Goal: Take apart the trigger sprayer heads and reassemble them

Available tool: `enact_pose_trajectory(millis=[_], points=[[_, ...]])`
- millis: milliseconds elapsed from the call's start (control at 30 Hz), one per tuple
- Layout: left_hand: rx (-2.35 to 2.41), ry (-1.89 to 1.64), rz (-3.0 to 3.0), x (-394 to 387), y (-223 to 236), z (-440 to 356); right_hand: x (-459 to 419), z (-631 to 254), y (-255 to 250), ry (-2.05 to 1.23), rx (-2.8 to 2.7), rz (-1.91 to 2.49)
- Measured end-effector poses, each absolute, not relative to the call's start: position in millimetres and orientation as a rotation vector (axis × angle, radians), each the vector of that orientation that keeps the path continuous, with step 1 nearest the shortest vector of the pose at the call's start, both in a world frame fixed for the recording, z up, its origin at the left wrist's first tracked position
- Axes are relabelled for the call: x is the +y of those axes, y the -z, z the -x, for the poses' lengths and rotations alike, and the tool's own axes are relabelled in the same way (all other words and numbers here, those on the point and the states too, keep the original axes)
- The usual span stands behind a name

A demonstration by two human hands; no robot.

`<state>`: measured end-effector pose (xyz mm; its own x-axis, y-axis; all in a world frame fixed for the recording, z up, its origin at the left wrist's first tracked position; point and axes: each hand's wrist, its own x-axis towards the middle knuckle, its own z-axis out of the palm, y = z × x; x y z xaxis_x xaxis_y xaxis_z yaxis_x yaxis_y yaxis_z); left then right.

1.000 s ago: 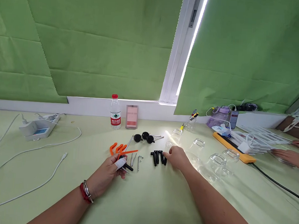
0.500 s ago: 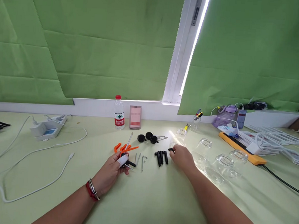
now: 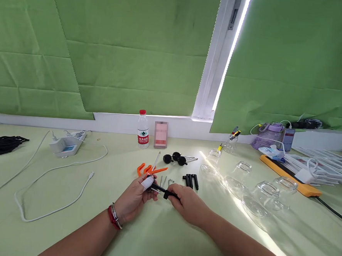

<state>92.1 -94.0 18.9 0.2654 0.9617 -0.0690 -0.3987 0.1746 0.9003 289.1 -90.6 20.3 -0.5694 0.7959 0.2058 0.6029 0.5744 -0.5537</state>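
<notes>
My left hand (image 3: 133, 197), its thumb wrapped in white, is closed around a black part with thin metal rods (image 3: 156, 160), one of which points up and away. Closed too, my right hand (image 3: 189, 205) grips a black tubular handle (image 3: 170, 195). That handle's near end meets the black part at the left fingertips; whether they are joined I cannot tell. Orange hooked pieces (image 3: 145, 169) lie just behind the left hand. Between the hands are small metal screws (image 3: 163, 180), partly hidden. More black tubular handles (image 3: 190, 180) lie behind the right hand.
Black round-headed pieces with metal rods (image 3: 176, 157) lie farther back, before a water bottle (image 3: 143, 136) and pink card (image 3: 161, 135). Glass jars (image 3: 267, 193) and an orange power strip (image 3: 289, 177) are at right. A white cable (image 3: 52, 170) and black bundle (image 3: 6, 145) are left.
My right hand has come left and nearer from beside the black handles, bringing one handle to the part in my left hand. The view has turned slightly left.
</notes>
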Motion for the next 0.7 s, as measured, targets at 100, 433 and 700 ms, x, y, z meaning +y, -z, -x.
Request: enact_pose_trajectory(millis=[100,433,700], points=[[0.75,-1.11,-0.925,-95,-19,-92,-89,-290,-19,-0.586,-2.346,1.101],[0.82,-1.062,-1.118,-98,-18,-95,-85,-290,-10,-0.564,-2.349,1.03],[0.974,-1.102,-1.259,-92,-12,-96,-78,-285,1,-0.54,-2.34,1.016]])
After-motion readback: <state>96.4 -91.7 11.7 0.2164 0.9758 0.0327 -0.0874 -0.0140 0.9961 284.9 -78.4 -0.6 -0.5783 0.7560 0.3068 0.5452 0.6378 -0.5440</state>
